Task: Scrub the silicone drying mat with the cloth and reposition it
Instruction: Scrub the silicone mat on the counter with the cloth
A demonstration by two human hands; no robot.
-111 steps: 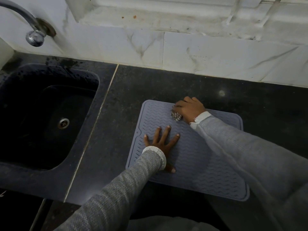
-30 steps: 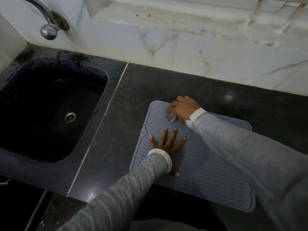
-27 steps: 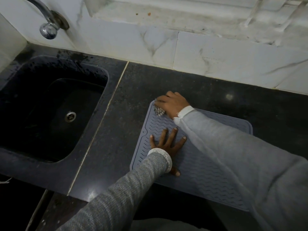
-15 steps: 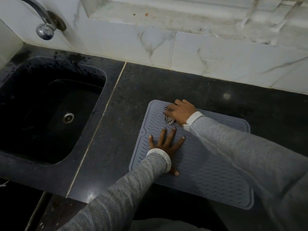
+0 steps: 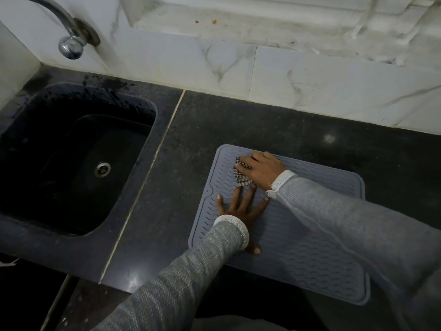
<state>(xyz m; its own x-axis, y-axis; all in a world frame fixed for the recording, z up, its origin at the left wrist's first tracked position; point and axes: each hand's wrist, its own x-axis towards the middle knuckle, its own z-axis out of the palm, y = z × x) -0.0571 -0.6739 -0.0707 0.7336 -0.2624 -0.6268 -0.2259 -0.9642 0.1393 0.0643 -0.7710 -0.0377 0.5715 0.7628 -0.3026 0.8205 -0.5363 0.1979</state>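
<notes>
A grey silicone drying mat [image 5: 307, 254] with a wavy ridge pattern lies flat on the black countertop [image 5: 238, 120]. My left hand [image 5: 241, 211] presses on the mat's left part, palm down, fingers spread and straight. My right hand [image 5: 262, 169] sits near the mat's far left corner and holds a small checked cloth [image 5: 241, 176] against the mat. The cloth shows under the fingers and at the hand's left side; most of it is covered. My right sleeve hides part of the mat's right half.
A black sink [image 5: 71, 161] with a metal drain [image 5: 102, 168] lies left of the mat. A chrome tap [image 5: 71, 47] juts from the white marble wall [image 5: 310, 84] behind. The mat's near edge overhangs the counter's front edge.
My right hand has rubbed the cloth back and forth over the mat's far left area, out to the corner and back. My left hand has stayed pressed in place.
</notes>
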